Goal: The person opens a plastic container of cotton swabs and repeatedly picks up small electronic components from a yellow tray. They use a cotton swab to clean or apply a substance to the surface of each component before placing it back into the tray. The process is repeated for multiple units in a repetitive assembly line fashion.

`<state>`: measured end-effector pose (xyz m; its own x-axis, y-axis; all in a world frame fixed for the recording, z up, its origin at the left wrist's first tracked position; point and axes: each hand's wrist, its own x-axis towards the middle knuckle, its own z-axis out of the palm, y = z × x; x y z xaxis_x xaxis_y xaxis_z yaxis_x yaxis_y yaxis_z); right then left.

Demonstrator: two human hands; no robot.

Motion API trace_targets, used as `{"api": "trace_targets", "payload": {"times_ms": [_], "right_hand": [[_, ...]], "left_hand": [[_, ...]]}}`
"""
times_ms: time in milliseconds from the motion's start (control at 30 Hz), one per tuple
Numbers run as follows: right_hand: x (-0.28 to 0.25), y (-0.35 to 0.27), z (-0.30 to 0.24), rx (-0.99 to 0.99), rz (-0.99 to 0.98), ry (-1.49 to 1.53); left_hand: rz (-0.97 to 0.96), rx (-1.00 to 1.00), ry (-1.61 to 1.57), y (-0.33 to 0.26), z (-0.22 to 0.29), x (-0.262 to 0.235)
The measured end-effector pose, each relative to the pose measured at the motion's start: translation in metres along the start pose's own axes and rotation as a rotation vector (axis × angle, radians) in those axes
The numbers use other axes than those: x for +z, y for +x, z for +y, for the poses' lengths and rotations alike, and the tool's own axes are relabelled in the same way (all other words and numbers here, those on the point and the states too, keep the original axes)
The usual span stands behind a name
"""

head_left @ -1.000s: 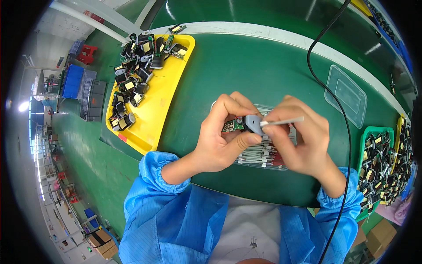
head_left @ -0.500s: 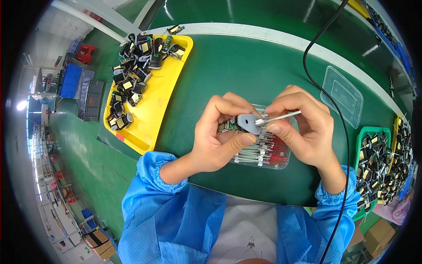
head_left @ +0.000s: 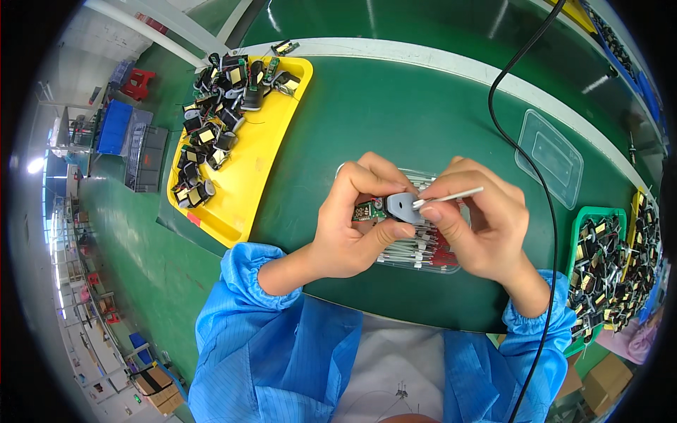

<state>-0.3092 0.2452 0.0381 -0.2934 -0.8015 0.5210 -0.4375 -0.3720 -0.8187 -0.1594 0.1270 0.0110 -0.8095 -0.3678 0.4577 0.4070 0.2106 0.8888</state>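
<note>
Between the fingers and thumb of my left hand (head_left: 349,225) is a small grey-and-black electronic device (head_left: 403,207), with a green circuit board (head_left: 367,210) sticking out toward the palm. My right hand (head_left: 483,218) pinches a thin whitish cable (head_left: 455,196) whose white end meets the grey face of the device. Whether that end is seated in it I cannot make out. Under both hands sits a clear plastic box (head_left: 423,266) holding many white-ended cables with red parts (head_left: 443,255), partly hidden by my fingers.
At left a yellow tray (head_left: 264,166) holds a heap of similar black devices (head_left: 211,134). A green basket (head_left: 582,218) of more assemblies stands at right. A clear lid (head_left: 551,158) lies at the back right. A black cable (head_left: 525,155) hangs down past my right arm.
My right hand has moved slightly down, and the cable in it lies a little lower. The left hand has shifted slightly, turning the device a bit.
</note>
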Motion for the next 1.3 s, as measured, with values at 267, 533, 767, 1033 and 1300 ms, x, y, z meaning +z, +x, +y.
{"api": "trace_targets", "payload": {"times_ms": [267, 533, 767, 1033, 1300], "right_hand": [[0.007, 0.001, -0.006, -0.040, 0.052, 0.024], [0.004, -0.001, -0.004, -0.087, 0.070, 0.001], [-0.018, 0.013, 0.005, -0.059, 0.034, -0.188], [-0.031, 0.017, -0.022, -0.120, 0.147, -0.238], [-0.032, 0.014, -0.022, -0.347, 0.097, -0.365]], "left_hand": [[0.021, 0.029, 0.002, -0.001, 0.000, 0.001], [0.004, 0.031, -0.025, 0.003, 0.000, 0.003], [0.078, -0.315, -0.031, 0.005, 0.010, -0.006], [0.077, -0.456, 0.290, 0.098, -0.038, -0.082], [0.253, -0.440, 0.664, 0.240, -0.213, -0.081]]}}
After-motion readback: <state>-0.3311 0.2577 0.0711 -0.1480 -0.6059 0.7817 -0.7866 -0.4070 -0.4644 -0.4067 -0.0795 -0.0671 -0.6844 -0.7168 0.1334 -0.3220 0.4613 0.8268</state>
